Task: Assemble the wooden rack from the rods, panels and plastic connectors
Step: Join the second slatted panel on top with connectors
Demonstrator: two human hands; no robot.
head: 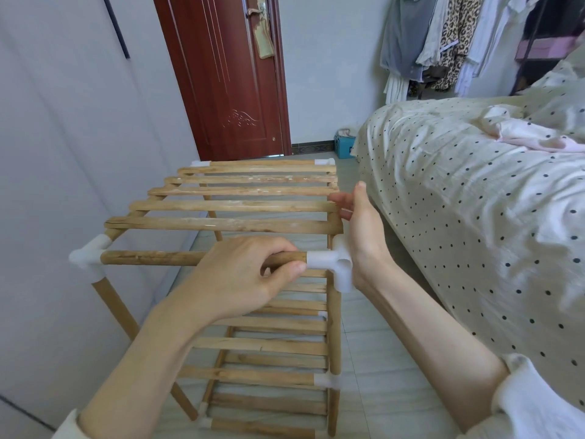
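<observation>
The tall wooden slatted rack (228,213) fills the centre and lower half of the frame, standing on the pale tiled floor (380,391) between a grey wall at the left and a bed with a cream polka-dot sheet (474,201) at the right. Its top slatted panel looks seated, and two lower tiers show beneath. The step in hand appears to be seating the near round wooden top rod (152,258) into the white plastic corner connector (332,264) at centre right. To do this well, I would keep the rod in line with the socket, brace the connector from the outside, and push straight along the rod's axis so that the joint closes without tilting the upright below. The left hand (240,280) grips that rod just beside the connector, fingers (275,245) curled over it and the thumb under. The right hand (357,229) lies flat against the connector's outer side, its fingers straight and relaxed toward the panel's right edge, grasping nothing. The far-left connector already holds the rod's other end.
</observation>
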